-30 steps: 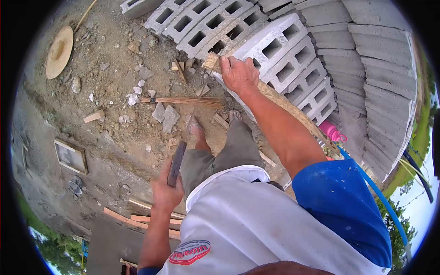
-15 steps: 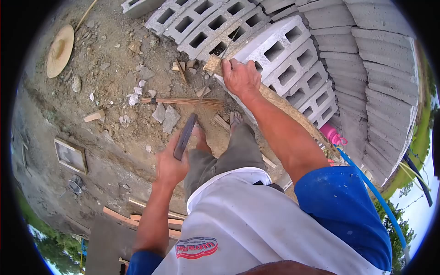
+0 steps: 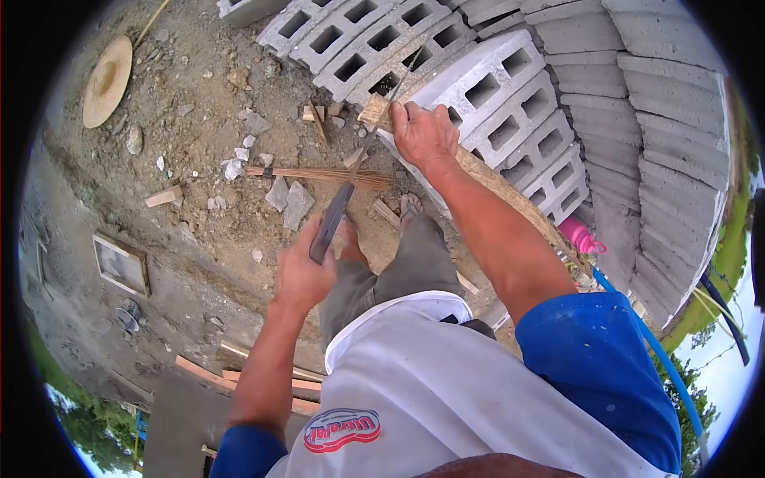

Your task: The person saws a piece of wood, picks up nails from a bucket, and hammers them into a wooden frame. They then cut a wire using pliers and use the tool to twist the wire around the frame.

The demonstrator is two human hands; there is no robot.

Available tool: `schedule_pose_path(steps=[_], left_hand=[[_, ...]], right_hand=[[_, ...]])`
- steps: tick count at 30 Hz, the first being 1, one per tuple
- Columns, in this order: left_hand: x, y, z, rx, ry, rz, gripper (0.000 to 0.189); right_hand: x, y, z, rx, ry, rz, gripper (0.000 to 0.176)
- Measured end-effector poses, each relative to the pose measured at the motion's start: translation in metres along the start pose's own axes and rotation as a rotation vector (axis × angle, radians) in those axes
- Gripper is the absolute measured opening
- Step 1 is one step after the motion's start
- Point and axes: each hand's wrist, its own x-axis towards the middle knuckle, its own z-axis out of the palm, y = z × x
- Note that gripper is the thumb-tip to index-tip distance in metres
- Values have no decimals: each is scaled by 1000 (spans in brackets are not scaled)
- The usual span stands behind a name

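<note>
My left hand (image 3: 305,269) is wrapped round the dark handle of a handsaw (image 3: 331,225). The saw's thin blade slants up and away, crossing a wooden board (image 3: 373,110) close to its near-left end. Just right of the blade, my right hand (image 3: 424,134) grips that board from above, fingers curled over it. From there the board runs back under my right forearm, partly hidden by it. It lies along the light grey hollow concrete blocks (image 3: 510,99). Whether the teeth sit in a cut cannot be made out.
Stacked concrete blocks (image 3: 677,119) rise at the right, with a pink bottle (image 3: 582,237) and blue hose (image 3: 677,374) nearby. A stick bundle (image 3: 323,174), stones (image 3: 298,205) and wood scraps lie near my feet. Further left are a straw hat (image 3: 107,81) and framed screen (image 3: 122,265).
My left hand has pushed the handsaw a little forward and to the right, so more blade reaches past the board. My right hand keeps its hold on the board.
</note>
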Motion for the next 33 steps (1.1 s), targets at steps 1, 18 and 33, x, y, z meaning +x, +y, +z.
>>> schedule_pose_path(steps=[1, 18, 33], left_hand=[[65, 30, 13, -36, -38, -24, 41], [88, 45, 24, -32, 9, 115, 40], [74, 46, 15, -1, 10, 89, 40]], right_hand=[[0, 0, 3, 1, 24, 16, 49], [-4, -5, -13, -26, -49, 63, 57], [-6, -9, -10, -17, -26, 58, 53]])
